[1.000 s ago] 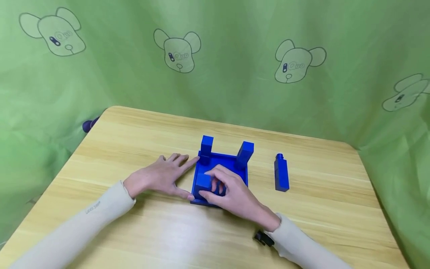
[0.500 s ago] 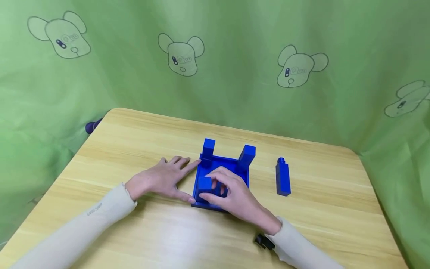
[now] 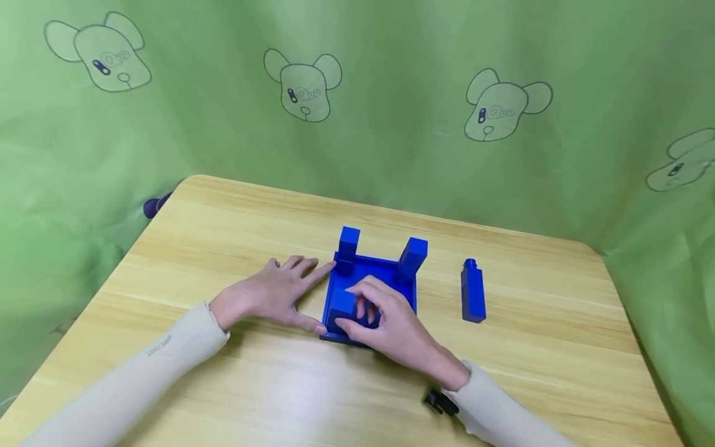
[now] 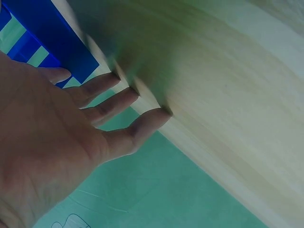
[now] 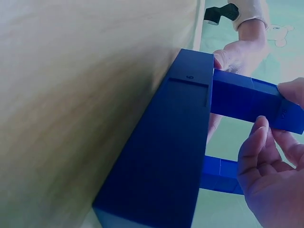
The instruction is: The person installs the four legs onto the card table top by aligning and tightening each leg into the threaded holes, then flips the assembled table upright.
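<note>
A square blue panel (image 3: 378, 272) with a raised rim lies on the table, blue square posts standing upright at its corners. My right hand (image 3: 391, 323) pinches the front-left post (image 3: 342, 305) near its top between thumb and fingers. In the right wrist view that post (image 5: 237, 97) meets the panel's inner face, the thumb on one side and fingertips on the other. My left hand (image 3: 274, 295) is spread flat along the panel's left side, with the thumb at the front-left corner and the index fingertip at the back-left corner. Its other fingertips rest on the table in the left wrist view.
Two more posts, back-left (image 3: 349, 243) and back-right (image 3: 414, 254), rise from the panel. A loose blue post (image 3: 473, 295) with a threaded-looking end lies to the right on the wooden table (image 3: 547, 310). Green curtain (image 3: 391, 155) hangs behind. Part of the panel is hidden by my right hand.
The head view shifts slightly. Both hands stay in about the same places, and the right fingers keep their pinch on the front-left post with only slight movement.
</note>
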`<state>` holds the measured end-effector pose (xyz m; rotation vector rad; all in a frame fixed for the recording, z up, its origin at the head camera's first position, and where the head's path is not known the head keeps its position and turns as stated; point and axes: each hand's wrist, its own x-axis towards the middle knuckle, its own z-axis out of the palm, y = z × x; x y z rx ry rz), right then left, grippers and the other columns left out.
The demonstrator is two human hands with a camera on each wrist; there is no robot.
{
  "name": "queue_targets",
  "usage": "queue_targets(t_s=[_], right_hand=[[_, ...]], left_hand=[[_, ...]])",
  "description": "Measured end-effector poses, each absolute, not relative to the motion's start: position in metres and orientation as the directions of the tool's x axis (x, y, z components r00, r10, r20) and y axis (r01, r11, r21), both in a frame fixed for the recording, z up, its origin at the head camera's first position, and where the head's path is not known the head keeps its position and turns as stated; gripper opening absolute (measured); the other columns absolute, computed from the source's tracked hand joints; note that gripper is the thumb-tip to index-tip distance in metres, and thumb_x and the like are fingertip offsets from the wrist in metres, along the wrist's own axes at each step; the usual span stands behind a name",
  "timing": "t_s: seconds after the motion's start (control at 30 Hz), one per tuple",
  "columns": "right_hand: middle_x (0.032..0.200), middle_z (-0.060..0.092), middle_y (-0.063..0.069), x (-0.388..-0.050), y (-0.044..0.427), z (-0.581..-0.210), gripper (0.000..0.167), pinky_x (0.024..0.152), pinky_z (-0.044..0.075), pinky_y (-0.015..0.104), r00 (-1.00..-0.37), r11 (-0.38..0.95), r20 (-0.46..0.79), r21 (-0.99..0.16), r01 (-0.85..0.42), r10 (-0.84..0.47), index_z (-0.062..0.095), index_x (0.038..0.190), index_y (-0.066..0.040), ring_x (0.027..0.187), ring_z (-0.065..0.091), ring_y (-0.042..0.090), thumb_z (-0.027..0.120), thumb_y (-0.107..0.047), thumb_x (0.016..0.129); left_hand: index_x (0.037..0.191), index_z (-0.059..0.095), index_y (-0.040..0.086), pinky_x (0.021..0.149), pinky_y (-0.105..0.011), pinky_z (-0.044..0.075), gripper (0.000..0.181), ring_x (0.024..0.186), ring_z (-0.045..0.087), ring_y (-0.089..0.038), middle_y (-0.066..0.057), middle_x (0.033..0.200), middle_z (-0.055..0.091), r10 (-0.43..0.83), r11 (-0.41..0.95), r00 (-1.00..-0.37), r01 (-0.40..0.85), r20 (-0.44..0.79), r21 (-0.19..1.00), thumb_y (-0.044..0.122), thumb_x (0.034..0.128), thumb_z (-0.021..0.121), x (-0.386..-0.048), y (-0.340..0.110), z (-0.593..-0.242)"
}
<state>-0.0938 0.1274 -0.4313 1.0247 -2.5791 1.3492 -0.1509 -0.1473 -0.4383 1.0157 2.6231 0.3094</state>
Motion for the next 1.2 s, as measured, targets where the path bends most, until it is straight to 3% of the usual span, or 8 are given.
queue_targets(t_s=[0.17,0.37,0.67,1.2], right_hand=[[0.089,0.058,-0.006,-0.0945,0.1284,-0.4305,0.038,0.064,0.049,0.027,-0.775,0.418,0.318,-0.699,-0.581,-0.547,0.073,0.128,-0.019,0.076,0.055,0.010,0.089,-0.031,0.095],[0.087,0.060,-0.007,-0.0958,0.1302,-0.4302,0.044,0.062,0.050,0.028,-0.783,0.408,0.296,-0.723,-0.558,-0.547,0.073,0.125,-0.018,0.073,0.056,0.011,0.095,-0.029,0.089],[0.094,0.065,-0.006,-0.0946,0.1286,-0.4338,0.028,0.066,0.054,0.030,-0.799,0.379,0.311,-0.753,-0.537,-0.515,0.069,0.112,-0.021,0.078,0.061,0.013,0.091,-0.025,0.094],[0.088,0.066,-0.011,-0.0884,0.1271,-0.4363,0.030,0.058,0.047,0.027,-0.842,0.418,0.280,-0.768,-0.485,-0.462,0.066,0.111,-0.023,0.067,0.055,0.013,0.091,-0.029,0.094]], left_hand=[[0.178,0.010,0.024,0.115,-0.082,0.028,0.127,0.159,0.028,-0.043,-0.023,0.175,0.027,0.679,0.730,-0.700,0.612,-0.220,0.305,0.092,0.0848,0.062,-0.1512,-0.1477,-0.4380],[0.178,0.009,0.024,0.114,-0.082,0.029,0.127,0.159,0.028,-0.043,-0.023,0.174,0.028,0.687,0.722,-0.695,0.623,-0.211,0.300,0.093,0.0850,0.061,-0.1524,-0.1465,-0.4390],[0.178,0.010,0.023,0.115,-0.082,0.029,0.127,0.159,0.027,-0.044,-0.024,0.175,0.027,0.683,0.727,-0.697,0.619,-0.219,0.297,0.093,0.0853,0.061,-0.1517,-0.1474,-0.4384],[0.178,0.010,0.023,0.114,-0.082,0.028,0.126,0.159,0.027,-0.045,-0.024,0.175,0.027,0.683,0.726,-0.698,0.620,-0.215,0.296,0.092,0.0858,0.062,-0.1517,-0.1468,-0.4384]])
